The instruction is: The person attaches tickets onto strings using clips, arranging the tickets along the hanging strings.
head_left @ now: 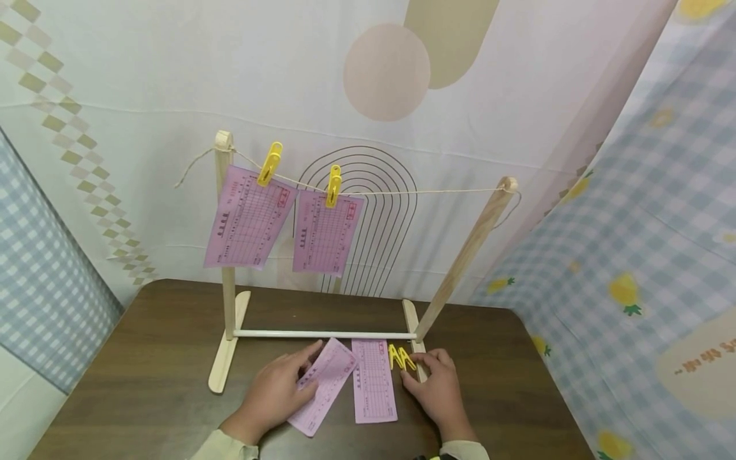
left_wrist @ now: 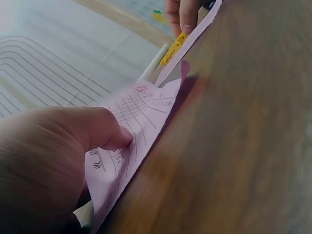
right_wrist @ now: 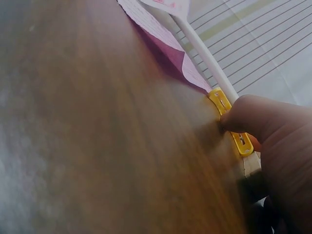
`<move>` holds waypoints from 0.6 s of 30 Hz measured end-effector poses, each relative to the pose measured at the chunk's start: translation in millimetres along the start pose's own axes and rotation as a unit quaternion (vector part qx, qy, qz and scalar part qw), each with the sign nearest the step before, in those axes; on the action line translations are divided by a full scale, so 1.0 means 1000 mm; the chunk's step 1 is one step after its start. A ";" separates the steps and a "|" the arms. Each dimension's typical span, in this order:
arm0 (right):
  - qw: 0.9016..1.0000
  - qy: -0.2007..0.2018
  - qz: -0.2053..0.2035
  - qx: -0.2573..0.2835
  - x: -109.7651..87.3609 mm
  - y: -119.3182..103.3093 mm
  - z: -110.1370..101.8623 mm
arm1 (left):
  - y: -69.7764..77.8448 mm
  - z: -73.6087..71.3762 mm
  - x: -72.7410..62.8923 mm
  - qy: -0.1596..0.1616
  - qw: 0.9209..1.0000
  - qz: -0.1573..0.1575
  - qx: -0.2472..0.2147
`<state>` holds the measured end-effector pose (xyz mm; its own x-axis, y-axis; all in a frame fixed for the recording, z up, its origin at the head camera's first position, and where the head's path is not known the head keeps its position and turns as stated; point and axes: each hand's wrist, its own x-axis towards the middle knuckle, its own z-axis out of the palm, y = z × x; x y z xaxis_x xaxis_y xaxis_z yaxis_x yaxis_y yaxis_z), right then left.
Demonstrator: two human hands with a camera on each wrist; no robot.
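My left hand [head_left: 278, 390] pinches a pink printed slip [head_left: 326, 386], which is tilted and raised at one edge; in the left wrist view the thumb lies across the face of the held slip [left_wrist: 146, 109]. A second pink slip [head_left: 375, 383] lies on the table just right of it. Two yellow clothespins [head_left: 394, 356] sit beside that second slip. At the right one, my right hand [head_left: 439, 390] pinches with thumb and fingertip; the right wrist view shows the thumb over the yellow clothespin [right_wrist: 242, 142].
A wooden stand with a left post [head_left: 228, 300], right post [head_left: 466, 262] and white crossbar [head_left: 322, 334] carries a string [head_left: 425, 191]. Two pink slips hang there, the left slip [head_left: 250, 220] and the middle slip [head_left: 326, 236], each under a yellow clothespin. Patterned cloth surrounds the brown table [head_left: 155, 358].
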<state>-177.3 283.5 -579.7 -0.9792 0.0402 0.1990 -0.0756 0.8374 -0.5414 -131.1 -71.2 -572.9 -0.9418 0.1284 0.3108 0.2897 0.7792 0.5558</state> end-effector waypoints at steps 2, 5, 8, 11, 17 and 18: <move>1.000 -0.002 0.002 0.002 0.000 0.000 0.000 | 0.000 0.000 0.000 0.003 1.000 0.000 -0.010; 1.000 -0.002 0.001 0.004 0.000 0.000 0.000 | 0.000 -0.001 0.000 0.001 1.000 -0.005 -0.022; 1.000 0.000 0.001 0.004 0.000 -0.001 0.000 | 0.001 -0.002 0.000 0.000 1.000 -0.011 -0.026; 1.000 0.000 0.003 0.006 0.000 -0.001 0.000 | 0.001 -0.002 -0.001 0.005 1.000 -0.010 -0.025; 1.000 0.008 0.010 0.022 0.000 -0.002 -0.002 | 0.001 -0.005 -0.001 0.001 0.998 -0.013 -0.055; 1.000 0.010 0.011 0.026 0.000 -0.002 -0.002 | 0.001 -0.005 0.000 -0.001 0.998 -0.015 -0.058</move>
<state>-176.6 282.9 -576.7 -0.9766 0.0705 0.2031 -0.0641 0.8061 -0.5883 -129.6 -73.9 -568.8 -0.9504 0.1081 0.2917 0.2800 0.7057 0.6508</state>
